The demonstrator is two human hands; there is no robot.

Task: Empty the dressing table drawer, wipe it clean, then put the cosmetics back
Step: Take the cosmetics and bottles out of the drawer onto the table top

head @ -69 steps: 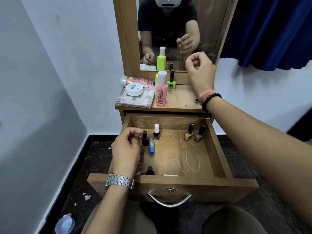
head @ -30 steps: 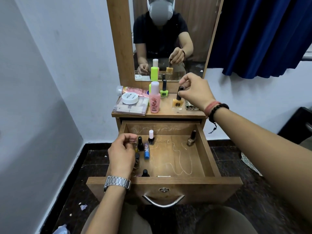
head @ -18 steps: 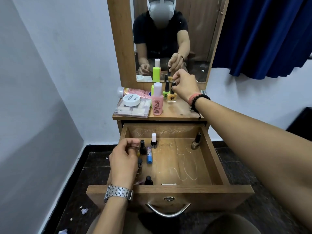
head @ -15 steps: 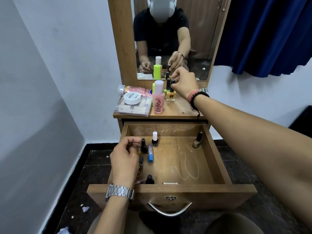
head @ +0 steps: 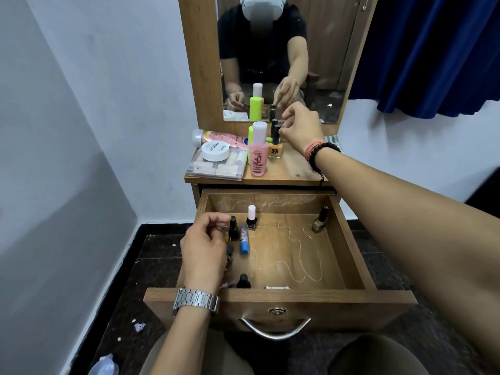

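Note:
The wooden drawer [head: 270,296] stands pulled out. Inside are a white-capped black bottle [head: 251,219], a dark polish bottle [head: 233,228], a blue lip balm [head: 244,240], a gold bottle [head: 320,220] at the right wall and a black-capped bottle [head: 243,281] at the front. My left hand [head: 205,244] sits at the drawer's left side, fingers curled round a small bottle that is mostly hidden. My right hand [head: 300,125] hovers over the tabletop just right of the yellow nail polish [head: 275,150], fingers loosely curled and holding nothing.
The tabletop [head: 292,169] also holds a pink bottle [head: 258,155], a neon green bottle [head: 253,133], a white jar [head: 215,150] on a clear box [head: 217,166] and a pink tube [head: 219,138]. White chalky streaks mark the drawer floor. The mirror [head: 270,63] rises behind; the wall is close on the left.
My right hand carried the yellow nail polish from the drawer to the tabletop, stood it beside the pink bottle and let go. My left hand has stayed in place.

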